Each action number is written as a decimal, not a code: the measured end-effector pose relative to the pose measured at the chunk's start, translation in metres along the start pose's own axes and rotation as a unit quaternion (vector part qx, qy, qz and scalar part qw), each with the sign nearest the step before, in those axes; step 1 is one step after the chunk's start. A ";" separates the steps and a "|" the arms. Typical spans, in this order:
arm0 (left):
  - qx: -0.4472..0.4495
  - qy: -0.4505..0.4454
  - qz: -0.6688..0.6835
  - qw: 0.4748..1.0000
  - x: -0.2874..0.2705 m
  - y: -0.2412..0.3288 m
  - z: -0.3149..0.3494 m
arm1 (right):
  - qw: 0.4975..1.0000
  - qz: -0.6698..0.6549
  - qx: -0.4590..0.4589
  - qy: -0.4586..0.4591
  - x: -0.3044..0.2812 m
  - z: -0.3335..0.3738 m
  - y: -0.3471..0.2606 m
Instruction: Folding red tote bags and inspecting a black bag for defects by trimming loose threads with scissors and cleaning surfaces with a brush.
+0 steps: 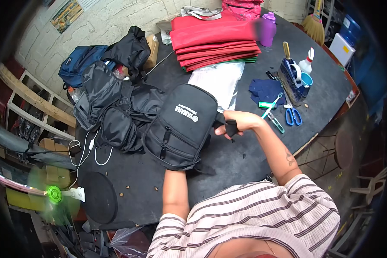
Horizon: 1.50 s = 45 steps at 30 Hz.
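Observation:
In front of me a black backpack (182,116) with pale printing and two zipped front pockets is tilted up over the table. My left forearm goes in beneath its lower end, and the bag hides that hand and its fingers. At the bag's right side my right hand (238,122) has its fingers closed around a black strap (231,128) of the backpack. More black bags (116,124) lie against the backpack's left side. Beyond its top is a white plastic sheet (221,81), partly under a stack of red fabric (215,41).
Right of my hand lie blue-handled scissors (293,116), green-and-white toothbrushes (273,114) and a navy cloth (264,91). A tool caddy (292,79), spray bottle (305,64) and purple bottle (268,30) stand farther off. A small green fan (54,194) and white cable (91,144) are left.

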<state>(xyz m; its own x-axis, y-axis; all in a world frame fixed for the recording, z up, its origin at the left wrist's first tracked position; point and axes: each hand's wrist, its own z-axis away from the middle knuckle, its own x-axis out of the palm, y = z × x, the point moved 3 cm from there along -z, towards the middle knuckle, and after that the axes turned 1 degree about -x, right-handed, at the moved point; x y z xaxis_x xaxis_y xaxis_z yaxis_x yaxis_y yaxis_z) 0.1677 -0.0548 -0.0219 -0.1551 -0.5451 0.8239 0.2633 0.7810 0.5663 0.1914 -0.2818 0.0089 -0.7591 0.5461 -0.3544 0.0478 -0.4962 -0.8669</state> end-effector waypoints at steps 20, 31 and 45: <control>-0.114 0.022 -0.046 0.992 -0.024 -0.009 0.037 | 0.881 -0.341 -0.151 0.291 -0.017 0.009 -0.054; -0.131 0.001 -0.048 0.990 -0.021 0.003 -0.003 | 0.849 -0.338 -0.219 0.341 -0.016 0.011 -0.012; 0.209 0.094 -0.754 0.616 0.014 0.051 -0.034 | 0.964 -0.082 -0.071 0.243 0.005 0.102 0.022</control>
<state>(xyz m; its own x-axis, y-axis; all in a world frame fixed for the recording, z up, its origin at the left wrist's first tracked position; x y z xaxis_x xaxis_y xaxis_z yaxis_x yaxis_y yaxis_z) 0.2110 -0.0325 0.0175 0.1998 -0.7422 -0.6397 -0.3186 -0.6666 0.6739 0.1229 -0.3587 0.0238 -0.3724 0.8780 -0.3006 0.0681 -0.2972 -0.9524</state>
